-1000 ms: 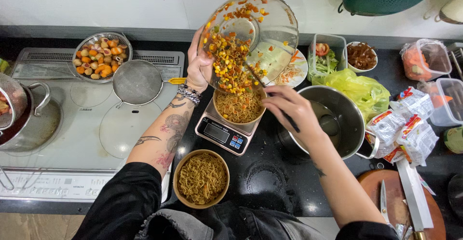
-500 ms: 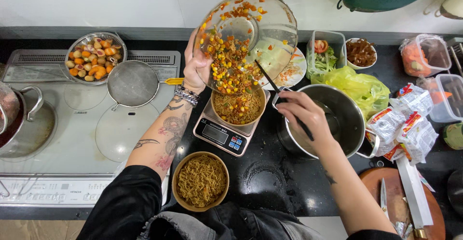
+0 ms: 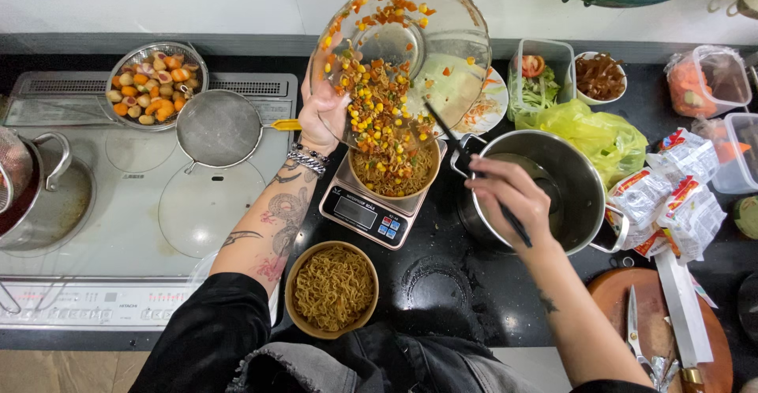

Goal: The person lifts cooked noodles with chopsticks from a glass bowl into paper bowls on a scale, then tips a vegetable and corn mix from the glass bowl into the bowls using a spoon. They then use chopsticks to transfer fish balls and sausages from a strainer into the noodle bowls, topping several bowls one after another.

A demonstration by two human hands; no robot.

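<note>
1. The left hand (image 3: 324, 116) is tilting a glass bowl (image 3: 403, 53) of mixed chopped vegetables over a bowl of noodles (image 3: 393, 173) that is sitting on a digital scale (image 3: 365, 213); vegetables are lying heaped on the noodles.
2. A second brown bowl of plain noodles (image 3: 332, 289) is standing on the black table (image 3: 442, 298), just in front of the scale.
3. A steel pot (image 3: 553, 191) is standing right of the scale; a metal strainer of orange and pale balls (image 3: 151, 85) and a mesh sieve (image 3: 221, 128) are resting on the white cooktop (image 3: 118, 227).
4. The left hand's fingers are curling around the glass bowl's rim, wrist bent back, forearm tattooed.
5. The right hand (image 3: 509, 199) is hovering over the pot's edge, its fingers pinching black chopsticks (image 3: 450, 136) whose tips are reaching into the vegetables.
6. Crumpled red-and-white packets (image 3: 667, 203) are lying right of the pot, a yellow plastic bag (image 3: 592, 136) behind it, and clear tubs of salad (image 3: 541, 77) beside the wall.
</note>
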